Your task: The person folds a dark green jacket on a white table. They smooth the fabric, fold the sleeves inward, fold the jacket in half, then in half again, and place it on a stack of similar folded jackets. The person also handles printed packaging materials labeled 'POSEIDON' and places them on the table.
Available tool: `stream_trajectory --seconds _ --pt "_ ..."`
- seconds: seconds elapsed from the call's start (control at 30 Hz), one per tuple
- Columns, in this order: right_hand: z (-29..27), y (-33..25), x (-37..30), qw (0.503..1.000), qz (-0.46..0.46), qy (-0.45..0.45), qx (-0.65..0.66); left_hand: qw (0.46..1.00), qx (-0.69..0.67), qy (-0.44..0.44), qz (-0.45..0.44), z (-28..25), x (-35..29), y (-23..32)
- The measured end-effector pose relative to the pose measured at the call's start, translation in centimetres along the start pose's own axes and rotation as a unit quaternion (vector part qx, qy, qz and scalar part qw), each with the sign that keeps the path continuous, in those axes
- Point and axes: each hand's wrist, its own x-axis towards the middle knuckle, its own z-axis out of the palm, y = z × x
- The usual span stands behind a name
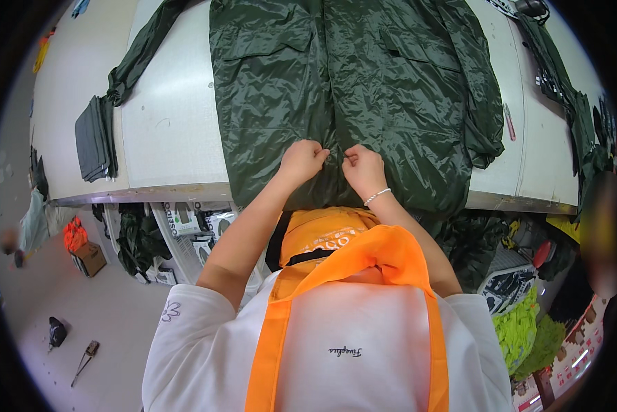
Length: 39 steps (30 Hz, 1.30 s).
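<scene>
A dark green, shiny jacket lies spread front side up on the white table, its lower hem hanging over the near edge. Two flap pockets show on its chest, and a front seam runs down the middle. My left hand pinches the fabric just left of that seam, near the bottom. Just right of the seam, my right hand, with a beaded bracelet at the wrist, also has its fingertips closed on the fabric. A small gap separates the hands. Whether a zipper lies under my fingers is too small to tell.
On the white table, folded dark fabric lies at the left beside a jacket sleeve. A slim red tool rests right of the jacket, with more green garments beyond. Bins with packages stand under the table edge.
</scene>
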Motion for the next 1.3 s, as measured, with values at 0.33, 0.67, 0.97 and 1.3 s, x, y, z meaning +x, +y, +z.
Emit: stream_trajectory --seconds 0.33,0.67,0.97,1.3 --pt "2.1 0.2 -2.1 0.960 0.040 0.014 0.278 0.974 -0.220 -0.045 0.006 0.6 -0.9 0.1" --pt "1.2 0.3 -0.8 0.982 0.054 -0.047 0.173 0.985 0.028 0.159 0.064 -0.4 -2.6 4.7" --pt "-26.5 7.3 9.9 0.931 -0.075 0.358 0.015 0.926 0.305 0.192 0.117 2.0 -0.4 2.1" --pt "-35.4 25.1 20.1 0.943 0.032 0.219 -0.250 0.952 0.269 0.136 0.063 1.8 -1.4 3.6"
